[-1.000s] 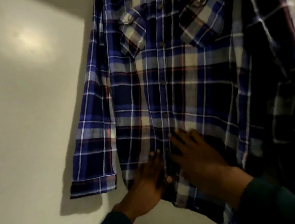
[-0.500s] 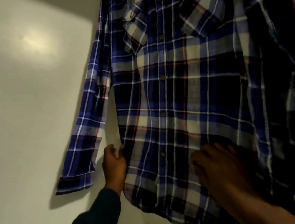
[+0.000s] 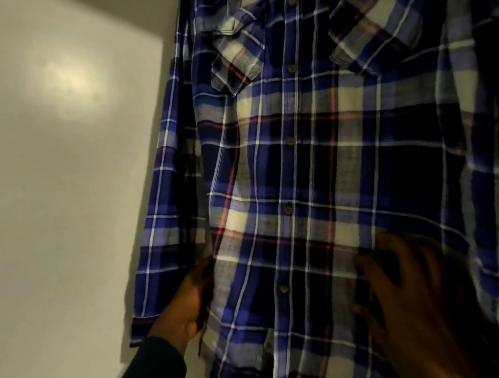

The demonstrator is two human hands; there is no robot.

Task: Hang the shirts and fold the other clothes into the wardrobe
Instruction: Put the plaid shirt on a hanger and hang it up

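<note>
1. Dark-sleeved, the person's left hand [image 3: 184, 308] grips the side seam of a hanging plaid shirt [image 3: 303, 163], fingers curled behind the cloth where the sleeve [image 3: 162, 229] meets the body.
2. The right hand [image 3: 413, 290] lies flat on the lower front, fingers spread, holding nothing.
3. The shirt hangs buttoned, close beside a pale wardrobe wall [image 3: 43, 190].
4. Judgement: smoothing works best stroking downward, gently, while the left hand keeps the seam taut.
</note>
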